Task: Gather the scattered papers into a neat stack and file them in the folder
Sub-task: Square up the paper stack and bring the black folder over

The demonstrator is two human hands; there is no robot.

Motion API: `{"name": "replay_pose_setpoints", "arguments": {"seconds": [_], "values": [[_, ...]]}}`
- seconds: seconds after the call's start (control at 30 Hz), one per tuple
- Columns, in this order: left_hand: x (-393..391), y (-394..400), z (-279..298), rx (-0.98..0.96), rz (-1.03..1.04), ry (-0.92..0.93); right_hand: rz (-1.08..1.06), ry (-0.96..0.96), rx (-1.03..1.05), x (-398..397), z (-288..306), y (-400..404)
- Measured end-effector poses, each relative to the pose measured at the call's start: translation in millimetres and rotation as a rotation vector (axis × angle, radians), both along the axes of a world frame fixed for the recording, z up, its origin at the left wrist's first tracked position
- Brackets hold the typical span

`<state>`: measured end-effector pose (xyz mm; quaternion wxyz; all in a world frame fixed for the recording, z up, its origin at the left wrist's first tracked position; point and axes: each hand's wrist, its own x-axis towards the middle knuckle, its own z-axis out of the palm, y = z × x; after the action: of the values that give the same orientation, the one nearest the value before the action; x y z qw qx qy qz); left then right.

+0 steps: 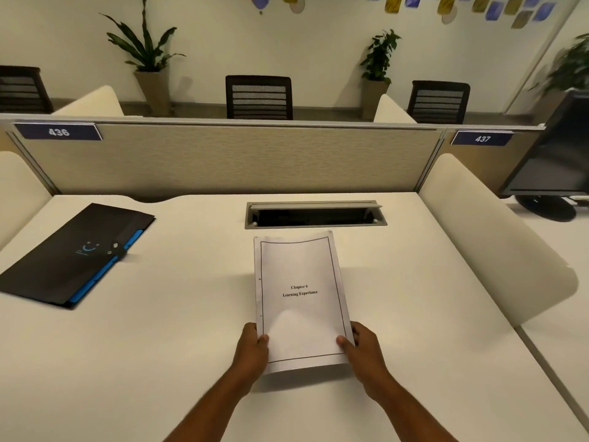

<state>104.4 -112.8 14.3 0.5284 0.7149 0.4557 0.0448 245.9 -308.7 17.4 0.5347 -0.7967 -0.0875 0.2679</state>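
Note:
A squared-up stack of white papers (301, 282), its top sheet reading "Chapter 6 Learning Experience", is held just above the white desk (159, 346) in the middle. My left hand (253, 349) grips the stack's lower left corner with the thumb on top. My right hand (363, 349) grips the lower right corner the same way. A black folder (63, 260) with blue tabs along one edge and a strap closure lies shut on the desk at the far left, well apart from the stack.
An open cable hatch (315, 215) is set in the desk just beyond the stack. A beige partition (223, 157) closes the back edge. Cream side dividers (490, 231) flank the desk. A dark monitor (554, 161) stands on the neighbouring desk at right.

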Motion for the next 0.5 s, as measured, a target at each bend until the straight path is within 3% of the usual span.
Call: {"name": "replay_pose_setpoints", "arguments": {"seconds": [0.5], "values": [[118, -5, -7, -0.241, 0.088, 0.019, -0.158, 0.043, -0.148, 103, -4, -7]]}}
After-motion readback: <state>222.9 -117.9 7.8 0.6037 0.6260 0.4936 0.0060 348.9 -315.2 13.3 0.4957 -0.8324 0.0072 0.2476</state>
